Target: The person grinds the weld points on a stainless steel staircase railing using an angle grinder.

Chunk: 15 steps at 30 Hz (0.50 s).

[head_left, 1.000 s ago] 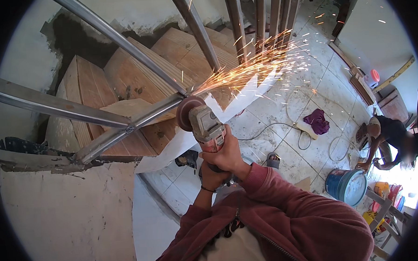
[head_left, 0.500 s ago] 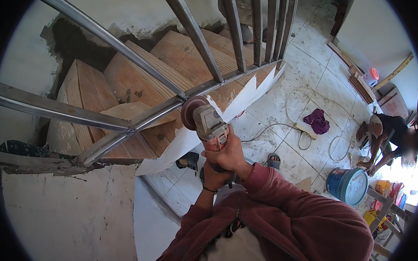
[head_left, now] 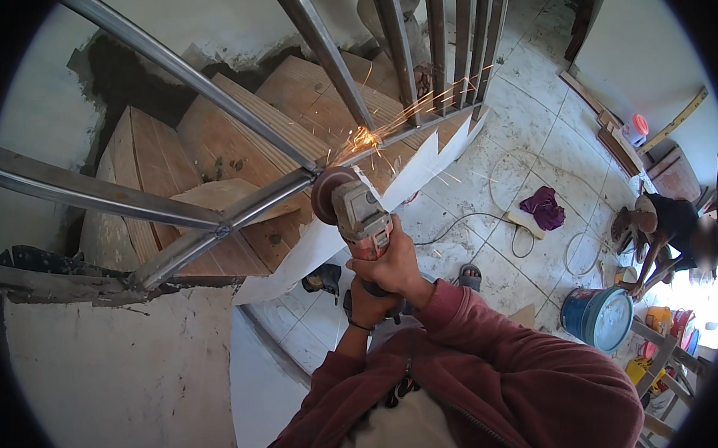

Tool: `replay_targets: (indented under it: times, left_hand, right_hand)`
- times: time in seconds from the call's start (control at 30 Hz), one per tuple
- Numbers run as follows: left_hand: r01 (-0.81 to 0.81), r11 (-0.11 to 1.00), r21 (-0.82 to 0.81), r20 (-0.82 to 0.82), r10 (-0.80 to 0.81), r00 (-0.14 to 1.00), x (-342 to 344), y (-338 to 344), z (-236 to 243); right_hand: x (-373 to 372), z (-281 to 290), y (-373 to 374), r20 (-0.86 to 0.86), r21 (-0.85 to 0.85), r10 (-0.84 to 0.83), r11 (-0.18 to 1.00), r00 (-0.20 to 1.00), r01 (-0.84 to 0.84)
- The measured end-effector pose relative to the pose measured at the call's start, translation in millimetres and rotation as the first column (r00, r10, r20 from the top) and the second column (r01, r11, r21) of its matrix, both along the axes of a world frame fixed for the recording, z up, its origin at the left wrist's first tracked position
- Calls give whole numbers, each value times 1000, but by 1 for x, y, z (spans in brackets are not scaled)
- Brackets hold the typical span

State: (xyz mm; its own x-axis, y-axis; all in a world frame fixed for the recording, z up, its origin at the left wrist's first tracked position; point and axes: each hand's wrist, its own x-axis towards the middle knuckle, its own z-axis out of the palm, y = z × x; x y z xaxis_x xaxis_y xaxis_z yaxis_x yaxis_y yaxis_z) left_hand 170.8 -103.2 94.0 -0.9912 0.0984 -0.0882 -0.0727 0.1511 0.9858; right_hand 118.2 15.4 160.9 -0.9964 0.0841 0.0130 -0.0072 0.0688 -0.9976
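Observation:
Both my hands are closed around an angle grinder (head_left: pixel 362 211) with a red and grey body. My right hand (head_left: pixel 396 264) grips the body from above. Below it, my left hand (head_left: pixel 366 307) wraps the rear part, where my fingers partly hide the tool. The reddish-brown disc (head_left: pixel 331 195) meets the bottom rail of a bare metal stair railing (head_left: pixel 273 194), close to where a bar joins it. Orange sparks (head_left: pixel 365 136) stream away along the rail to the upper right.
Wooden stair treads (head_left: pixel 226 118) lie behind the railing, and a jagged white sheet (head_left: pixel 413 169) hangs along its edge. A cable (head_left: pixel 455 222) crosses the tiled floor near a purple cloth (head_left: pixel 542 208). At right, a co-worker (head_left: pixel 670 226) bends by a blue bucket (head_left: pixel 591 318). Another person's legs (head_left: pixel 390 22) show behind the bars.
Sparks now fly from the disc at the rail; before there were none. The grinder and my hands stay nearly in place. The person behind the bars and the co-worker's arms have shifted.

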Motion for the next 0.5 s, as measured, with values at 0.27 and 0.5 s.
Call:
replay_targets:
  times: [0.27, 0.5]
  left_hand:
    - [18, 999, -47, 27, -17, 1000, -1, 1, 2]
    - [13, 1000, 21, 32, -14, 999, -2, 2, 2]
  right_hand:
    - [0, -1, 0, 0, 32, 5, 999, 1000, -5]
    - [2, 1, 1, -11, 46, -6, 999, 1000, 6]
